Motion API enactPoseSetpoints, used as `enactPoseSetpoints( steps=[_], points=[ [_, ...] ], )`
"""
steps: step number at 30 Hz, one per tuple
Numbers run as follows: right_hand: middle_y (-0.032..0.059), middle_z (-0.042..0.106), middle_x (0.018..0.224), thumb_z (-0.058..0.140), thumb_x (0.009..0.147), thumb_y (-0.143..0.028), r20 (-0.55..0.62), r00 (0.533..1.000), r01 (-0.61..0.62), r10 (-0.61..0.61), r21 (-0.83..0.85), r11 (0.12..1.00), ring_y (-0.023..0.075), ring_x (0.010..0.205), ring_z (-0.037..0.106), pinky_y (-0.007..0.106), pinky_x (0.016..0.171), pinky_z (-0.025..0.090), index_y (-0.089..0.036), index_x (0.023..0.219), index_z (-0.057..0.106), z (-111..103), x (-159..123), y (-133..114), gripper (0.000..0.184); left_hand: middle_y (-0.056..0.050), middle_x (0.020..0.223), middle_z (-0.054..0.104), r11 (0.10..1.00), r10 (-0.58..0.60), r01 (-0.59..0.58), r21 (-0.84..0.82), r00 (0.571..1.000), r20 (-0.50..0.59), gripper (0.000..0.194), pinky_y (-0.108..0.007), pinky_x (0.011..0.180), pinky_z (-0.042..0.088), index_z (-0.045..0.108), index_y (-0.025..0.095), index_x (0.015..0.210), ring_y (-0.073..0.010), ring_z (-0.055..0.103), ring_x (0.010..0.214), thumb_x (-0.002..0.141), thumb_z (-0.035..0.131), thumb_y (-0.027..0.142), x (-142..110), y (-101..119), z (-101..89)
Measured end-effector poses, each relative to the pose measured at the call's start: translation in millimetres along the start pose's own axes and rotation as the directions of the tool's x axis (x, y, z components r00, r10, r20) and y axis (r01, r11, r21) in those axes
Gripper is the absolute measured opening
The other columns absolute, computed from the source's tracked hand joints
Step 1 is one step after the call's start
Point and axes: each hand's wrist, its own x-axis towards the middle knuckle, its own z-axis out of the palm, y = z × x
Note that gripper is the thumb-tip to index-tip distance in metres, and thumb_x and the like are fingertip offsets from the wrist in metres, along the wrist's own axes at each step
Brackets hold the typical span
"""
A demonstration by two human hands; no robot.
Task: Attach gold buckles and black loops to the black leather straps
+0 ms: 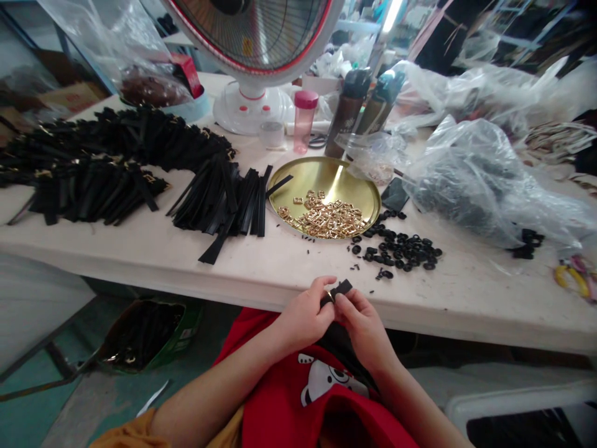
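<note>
Over the table's front edge, my left hand [311, 311] and my right hand [364, 320] meet around a black strap [342, 287]. A bit of gold metal, seemingly a buckle, shows on the strap between my fingers. Both hands are closed on the strap, thumbs and forefingers pinching it; part of it is hidden by them. Beyond the hands lies a round gold tray [289, 171] bearing many small gold buckles [333, 218]. Small black round pieces [405, 249] are scattered to the tray's right. Loose black straps [219, 196] are piled at its left.
Straps with gold fittings [97, 186] are heaped at the left. A fan [254, 106], a pink bottle [304, 124] and dark bottles [347, 112] stand behind the tray. Plastic bags [485, 174] cover the right. A bin [186, 336] of dark pieces sits below the table [261, 274].
</note>
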Motion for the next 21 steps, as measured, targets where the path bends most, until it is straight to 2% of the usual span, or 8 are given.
enactPoseSetpoints(
  steps=[2,6,10,12,15,17,19,21],
  points=[
    [-0.0044,0.053,0.062,0.063,0.073,-0.036,-0.018,0.999,0.025,-0.027,-0.111,0.993,0.0107,0.057,0.046,0.023,0.057,0.038,-0.019,0.074,0.056,-1,-2,-4,0.018,-0.004,0.087,0.064,0.997,-0.009,0.010,-0.078,1.000,0.007,0.043,-0.027,0.073,0.045,0.036,0.017,0.122,-0.0138,0.058,0.072,0.079,0.042,0.017,-4,1,-2.5],
    [-0.0035,0.056,0.066,0.061,0.074,-0.037,-0.073,0.976,0.178,-0.206,-0.279,0.944,0.0115,0.062,0.050,0.023,0.062,0.039,-0.019,0.073,0.054,-2,-7,-6,0.019,-0.001,0.082,0.064,0.978,-0.089,0.084,-0.192,0.996,-0.020,0.036,-0.023,0.058,0.045,0.038,0.018,0.111,-0.0087,0.054,0.052,0.077,0.045,0.018,-11,-1,-2.0],
    [-0.0007,0.057,0.068,0.057,0.077,-0.037,-0.064,0.939,0.265,-0.338,-0.493,0.829,0.0143,0.064,0.051,0.026,0.061,0.040,-0.019,0.077,0.054,-2,-9,1,0.018,0.000,0.070,0.062,0.967,-0.138,0.127,-0.222,0.990,-0.032,0.015,-0.021,0.048,0.042,0.044,0.017,0.090,-0.0090,0.053,0.046,0.077,0.047,0.026,-14,-5,-0.1],
    [-0.0001,0.056,0.067,0.056,0.077,-0.035,-0.045,0.920,0.291,-0.389,-0.584,0.758,0.0148,0.063,0.051,0.027,0.060,0.040,-0.019,0.078,0.053,-3,-9,4,0.017,0.001,0.067,0.060,0.958,-0.163,0.151,-0.244,0.986,-0.027,0.015,-0.020,0.045,0.040,0.044,0.017,0.084,-0.0090,0.053,0.044,0.078,0.048,0.030,-14,-7,-0.7],
    [0.0002,0.054,0.070,0.055,0.079,-0.032,0.022,0.894,0.360,-0.447,-0.627,0.690,0.0147,0.064,0.050,0.027,0.060,0.041,-0.019,0.078,0.053,-4,-11,5,0.013,0.002,0.064,0.059,0.940,-0.184,0.164,-0.298,0.982,-0.038,0.017,-0.020,0.044,0.039,0.041,0.018,0.084,-0.0085,0.052,0.043,0.077,0.049,0.032,-12,-8,-3.7],
    [0.0023,0.055,0.077,0.051,0.081,-0.030,0.133,0.866,0.452,-0.483,-0.621,0.640,0.0163,0.070,0.051,0.029,0.064,0.041,-0.020,0.083,0.055,-6,-13,2,0.011,0.003,0.062,0.058,0.937,-0.198,0.175,-0.302,0.979,-0.050,0.017,-0.019,0.044,0.038,0.039,0.019,0.083,-0.0086,0.051,0.042,0.077,0.050,0.031,-10,-8,-6.8],
    [0.0046,0.055,0.083,0.042,0.085,-0.029,0.255,0.831,0.538,-0.494,-0.593,0.599,0.0182,0.078,0.052,0.031,0.070,0.041,-0.020,0.088,0.058,-8,-15,-3,0.019,0.003,0.063,0.058,0.945,-0.197,0.183,-0.270,0.980,-0.026,0.016,-0.019,0.044,0.038,0.040,0.019,0.081,-0.0088,0.052,0.043,0.077,0.049,0.030,-8,-8,-10.1],
    [0.0043,0.055,0.080,0.037,0.087,-0.028,0.283,0.842,0.532,-0.459,-0.571,0.625,0.0177,0.077,0.051,0.031,0.070,0.040,-0.020,0.086,0.061,-8,-15,-7,0.025,0.002,0.065,0.058,0.956,-0.184,0.185,-0.228,0.983,0.026,0.015,-0.020,0.045,0.039,0.042,0.018,0.079,-0.0090,0.052,0.046,0.078,0.048,0.031,-7,-8,-12.7]
  ],
)
